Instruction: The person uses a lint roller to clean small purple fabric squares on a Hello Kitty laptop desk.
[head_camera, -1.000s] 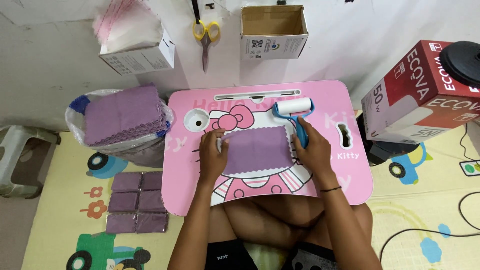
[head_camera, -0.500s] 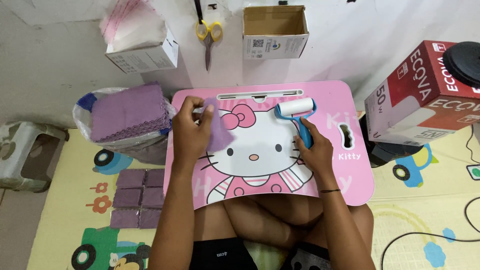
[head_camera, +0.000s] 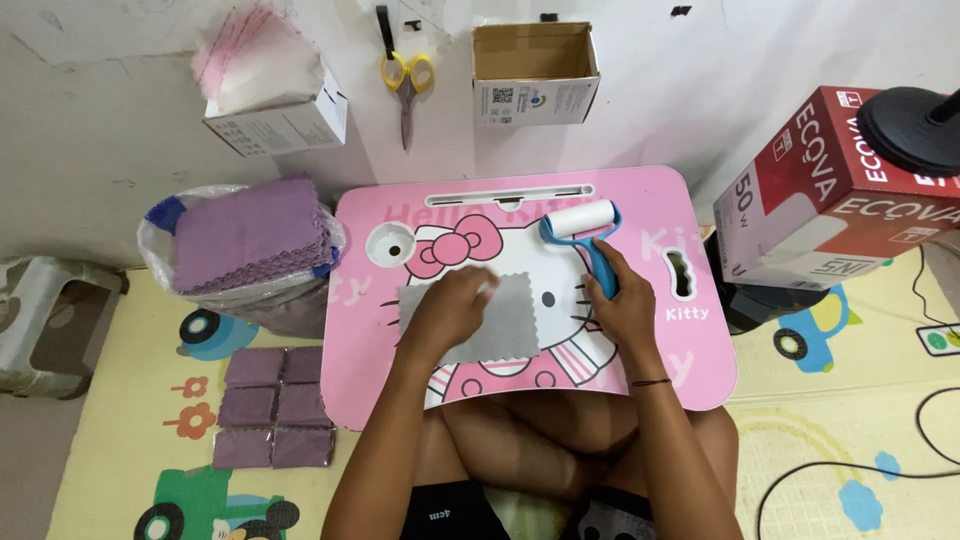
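Left hand (head_camera: 452, 308) flat on grey cloth (head_camera: 470, 318) mid-tray; right hand (head_camera: 617, 305) apparently grips lint roller (head_camera: 588, 240).

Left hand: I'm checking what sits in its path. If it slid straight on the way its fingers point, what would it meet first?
The left hand, flat on the grey cloth, points up-right; it would likely reach the lint roller first.

Bare-armed and bare-legged, the person wears black shorts and a thin dark band on the right wrist.
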